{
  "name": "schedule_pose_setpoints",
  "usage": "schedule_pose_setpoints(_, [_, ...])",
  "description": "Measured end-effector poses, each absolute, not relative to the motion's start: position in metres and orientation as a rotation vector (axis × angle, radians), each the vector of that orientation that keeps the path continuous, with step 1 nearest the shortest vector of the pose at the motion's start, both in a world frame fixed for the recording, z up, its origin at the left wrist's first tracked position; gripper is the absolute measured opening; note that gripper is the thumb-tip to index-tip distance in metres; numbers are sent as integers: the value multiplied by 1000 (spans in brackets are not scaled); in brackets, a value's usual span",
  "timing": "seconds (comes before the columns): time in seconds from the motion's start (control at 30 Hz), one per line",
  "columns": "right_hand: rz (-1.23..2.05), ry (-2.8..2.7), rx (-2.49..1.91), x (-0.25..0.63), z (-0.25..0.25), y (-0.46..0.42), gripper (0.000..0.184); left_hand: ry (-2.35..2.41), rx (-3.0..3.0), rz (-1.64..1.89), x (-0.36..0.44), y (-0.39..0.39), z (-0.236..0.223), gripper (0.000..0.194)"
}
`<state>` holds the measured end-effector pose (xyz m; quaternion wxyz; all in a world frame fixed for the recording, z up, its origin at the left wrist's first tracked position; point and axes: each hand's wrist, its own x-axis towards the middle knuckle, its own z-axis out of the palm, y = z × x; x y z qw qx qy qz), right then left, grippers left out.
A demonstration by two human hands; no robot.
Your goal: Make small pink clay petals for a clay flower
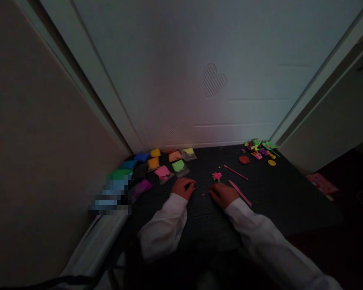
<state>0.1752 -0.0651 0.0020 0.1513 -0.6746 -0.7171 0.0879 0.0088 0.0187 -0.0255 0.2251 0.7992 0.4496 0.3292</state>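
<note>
Both my hands rest on a dark table (260, 201) in dim light, in white sleeves. My left hand (184, 187) lies knuckles up with its fingers curled under, beside a bag of pink clay (163, 173). My right hand (223, 195) is also curled, fingers tucked toward the table; what it holds, if anything, is hidden. A tiny pink crumb (203, 195) lies between the hands. Just beyond the right hand sits a small pink clay flower shape (217, 176). A pink modelling tool (240, 193) lies right of that hand.
Several clay bags in green (179, 166), orange (175, 156), yellow (155, 152), blue (141, 157) and purple (142, 187) sit at the back left. A thin pink stick (235, 172), a red clay lump (244, 160) and a heap of small colourful clay pieces (260, 150) lie back right. A white door (199, 72) stands behind.
</note>
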Motion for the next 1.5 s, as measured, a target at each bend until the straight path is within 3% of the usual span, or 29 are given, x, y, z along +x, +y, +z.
schedule_pose_setpoints(0.73, [292, -2006, -1863, 178, 2, -68, 26, 1174, 2310, 794, 5, 16, -18, 19])
schedule_pose_setpoints(1.1, [39, -2203, -1769, 157, 6, -72, 31, 1194, 2273, 803, 6, 15, -17, 17])
schedule_pose_setpoints(1.5, [107, -2145, -1712, 152, 5, -70, 19, 1190, 2275, 809, 6, 16, -18, 18])
